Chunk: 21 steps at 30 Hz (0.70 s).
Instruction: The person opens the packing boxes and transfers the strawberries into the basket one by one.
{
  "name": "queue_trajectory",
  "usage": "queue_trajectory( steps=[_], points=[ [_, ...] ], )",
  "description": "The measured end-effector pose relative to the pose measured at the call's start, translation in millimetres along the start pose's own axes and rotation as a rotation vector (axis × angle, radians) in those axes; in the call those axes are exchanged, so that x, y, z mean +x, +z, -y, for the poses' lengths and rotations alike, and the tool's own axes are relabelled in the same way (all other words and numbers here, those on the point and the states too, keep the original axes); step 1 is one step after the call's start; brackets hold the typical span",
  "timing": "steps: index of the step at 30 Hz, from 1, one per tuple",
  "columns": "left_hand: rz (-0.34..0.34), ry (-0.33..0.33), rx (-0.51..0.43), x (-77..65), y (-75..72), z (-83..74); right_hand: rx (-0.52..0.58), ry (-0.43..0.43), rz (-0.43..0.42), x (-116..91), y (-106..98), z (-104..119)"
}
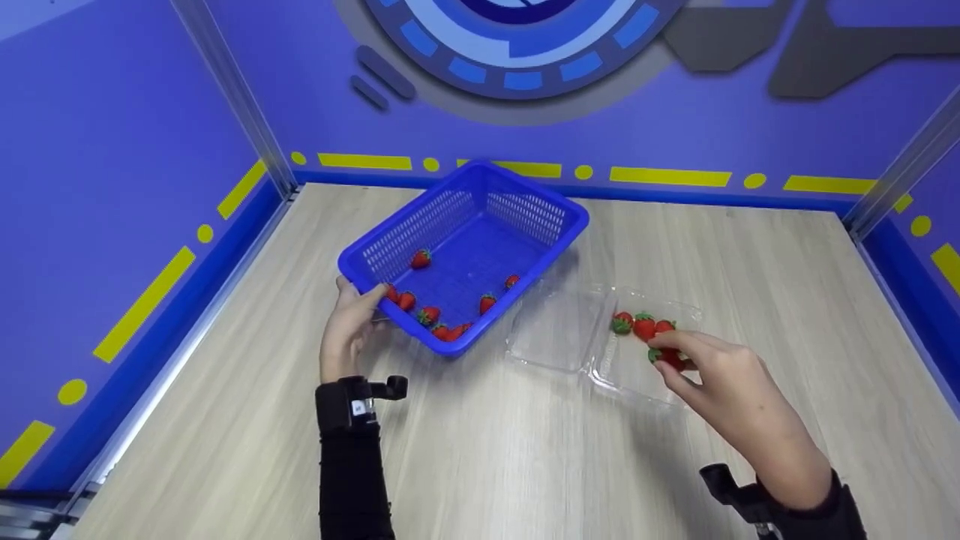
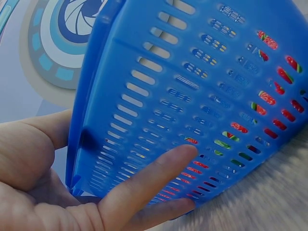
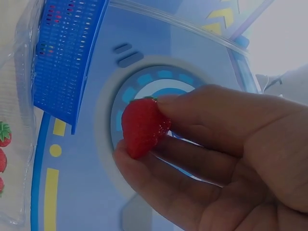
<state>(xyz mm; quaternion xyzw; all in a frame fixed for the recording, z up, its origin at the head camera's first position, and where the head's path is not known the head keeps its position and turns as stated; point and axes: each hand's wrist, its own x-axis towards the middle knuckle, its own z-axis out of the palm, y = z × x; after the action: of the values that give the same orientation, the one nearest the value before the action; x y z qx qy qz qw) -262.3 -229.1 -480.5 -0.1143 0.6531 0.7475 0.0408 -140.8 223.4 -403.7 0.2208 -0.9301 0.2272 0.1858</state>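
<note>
My left hand (image 1: pixel 349 330) grips the near-left rim of a blue plastic basket (image 1: pixel 465 347), thumb over the edge and fingers along the outside of the slotted wall (image 2: pixel 144 103). The basket stands tilted, and several strawberries (image 1: pixel 429 315) lie mostly along its near side. Over the right half of an unlidded clear plastic clamshell box (image 1: pixel 626 379), my right hand (image 1: pixel 720 382) pinches a strawberry (image 3: pixel 144 126) between thumb and fingertips. Below and beside that hand, several more strawberries (image 1: pixel 643 327) sit in the box; the fingers partly hide some.
The clamshell's transparent lid (image 1: pixel 559 330) lies flat to the left of its box, close by the basket. A wood-grain table (image 1: pixel 510 457) carries everything. Blue panels (image 1: pixel 675 135) with yellow marks stand behind and at both sides.
</note>
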Motion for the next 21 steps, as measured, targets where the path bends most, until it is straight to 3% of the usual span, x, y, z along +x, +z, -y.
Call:
queue_trajectory(
  steps=[11,21],
  points=[
    [-0.011,-0.067,0.005,2.6,2.9,-4.3,0.020,0.016,0.037,2,0,-4],
    [-0.016,-0.050,-0.003,3.6,2.4,-3.0,0.117,0.021,0.107,13,21,1]
  ],
)
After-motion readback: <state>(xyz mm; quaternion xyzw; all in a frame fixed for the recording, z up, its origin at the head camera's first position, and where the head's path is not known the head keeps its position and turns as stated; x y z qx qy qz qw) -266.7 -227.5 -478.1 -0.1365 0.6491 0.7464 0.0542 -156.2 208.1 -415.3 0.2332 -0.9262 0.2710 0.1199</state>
